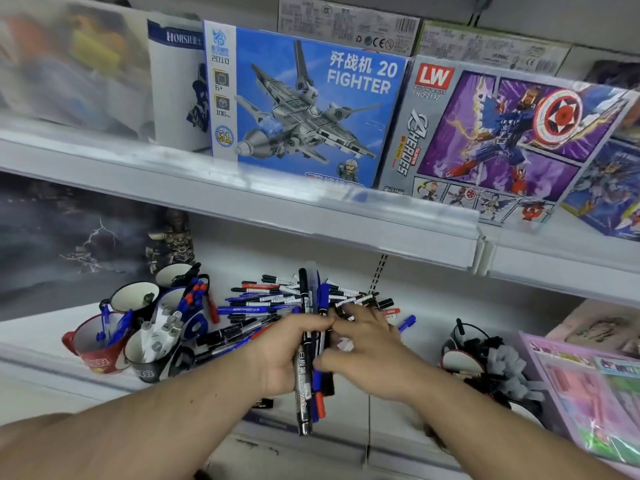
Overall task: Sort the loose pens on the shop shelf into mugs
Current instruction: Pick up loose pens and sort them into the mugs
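Black and blue pens (306, 358) stand upright, bunched in the curled left hand (289, 355); the right hand (363, 344) pinches at them. Just beyond lies the loose pile (277, 303), crosswise; mugs (145, 327) farther left, nearer the left hand.

Left hand (284, 355) hides the gripped pens' (304, 375) middles.

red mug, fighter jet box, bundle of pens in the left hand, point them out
red mug (90, 355): head view, front wall.
fighter jet box (311, 109): head view, front face.
bundle of pens (304, 386): head view, black marker's barrel.
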Motion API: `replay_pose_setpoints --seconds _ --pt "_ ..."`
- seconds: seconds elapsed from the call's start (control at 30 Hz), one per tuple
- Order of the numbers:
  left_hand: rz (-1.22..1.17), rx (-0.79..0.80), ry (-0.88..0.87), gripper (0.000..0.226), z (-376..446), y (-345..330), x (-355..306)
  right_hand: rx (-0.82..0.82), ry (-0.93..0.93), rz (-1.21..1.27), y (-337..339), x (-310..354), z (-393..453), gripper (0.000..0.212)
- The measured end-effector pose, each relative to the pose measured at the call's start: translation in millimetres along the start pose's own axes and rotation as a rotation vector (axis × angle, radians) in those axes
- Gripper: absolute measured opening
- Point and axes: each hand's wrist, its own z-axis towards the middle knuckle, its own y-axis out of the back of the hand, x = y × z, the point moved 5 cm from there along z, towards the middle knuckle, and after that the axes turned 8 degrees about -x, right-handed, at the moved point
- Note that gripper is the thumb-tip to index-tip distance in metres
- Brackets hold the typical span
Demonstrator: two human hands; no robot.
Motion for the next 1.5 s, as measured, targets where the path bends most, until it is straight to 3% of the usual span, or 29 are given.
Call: replay_pose_setpoints --seconds 0.07,0.2,0.4,0.6,0.87,1.1,1.27,1.5 --pt "-0.002 0.027 0.032 0.010 3.6 8.9 4.2 -0.112 0.007 0.274 13.9 -4.3 1.3 0.011" --pt "0.034 0.115 0.177 0.026 8.5 18.6 17.7 -0.375 -0.183 0.535 44.1 -33.2 5.7 0.019" --pt "0.252 0.292 0.219 0.049 6.5 12.2 27.2 -0.351 -0.116 0.538 41.9 -35.3 14.2 0.020" --pt "0.271 0.327 0.222 0.044 11.9 0.7 32.2 -0.340 -0.166 0.582 36.6 -46.9 13.8 0.006" --pt "0.304 0.330 0.201 0.041 27.2 -35.1 33.8 -0.529 -0.375 0.856 55.8 -81.8 -5.0 0.012" --pt "0.431 0.322 0.183 0.076 48.8 -62.8 46.3 -0.796 -0.507 0.933 89.0 -130.8 -22.5 0.018" --pt "0.471 0.266 0.148 0.039 68.0 -86.9 52.4 -0.971 -0.603 0.971 130.5 -180.4 -48.9 0.014" --pt "0.387 0.258 0.183 0.013 83.5 -122.2 70.8 -1.179 -0.684 0.681 188.4 -266.8 -110.1 0.011"
